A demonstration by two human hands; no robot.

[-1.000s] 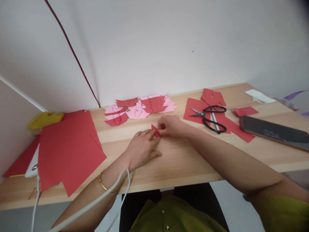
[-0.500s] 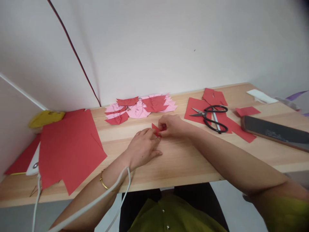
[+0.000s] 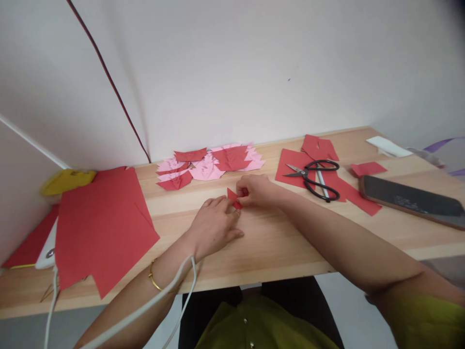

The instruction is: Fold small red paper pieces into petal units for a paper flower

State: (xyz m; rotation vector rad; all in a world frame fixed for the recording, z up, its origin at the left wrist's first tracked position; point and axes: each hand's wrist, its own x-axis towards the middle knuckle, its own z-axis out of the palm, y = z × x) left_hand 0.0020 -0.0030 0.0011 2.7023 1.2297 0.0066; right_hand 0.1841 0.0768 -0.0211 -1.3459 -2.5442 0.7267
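A small folded piece of red paper (image 3: 232, 196) lies on the wooden table between my two hands. My right hand (image 3: 254, 190) pinches its right side with curled fingers, which hide part of it. From the left, my left hand (image 3: 216, 225) lies low over the table, fingertips against the paper's lower left edge and thumb spread away. Behind the hands, cut red paper pieces (image 3: 232, 158) and pink paper pieces (image 3: 207, 167) with jagged edges lie in overlapping groups near the wall.
Black-handled scissors (image 3: 308, 175) and a white pen-like stick (image 3: 321, 183) rest on red paper scraps (image 3: 288, 162) at right. Beyond them are a dark long case (image 3: 410, 198) and a white strip (image 3: 388, 145). Large red sheets (image 3: 105, 228), a yellow item (image 3: 69, 181) and a white cable (image 3: 138, 310) are at left.
The view has shifted slightly. Both hands stay at the red paper, with only small finger movement; a little more of the paper shows between them.
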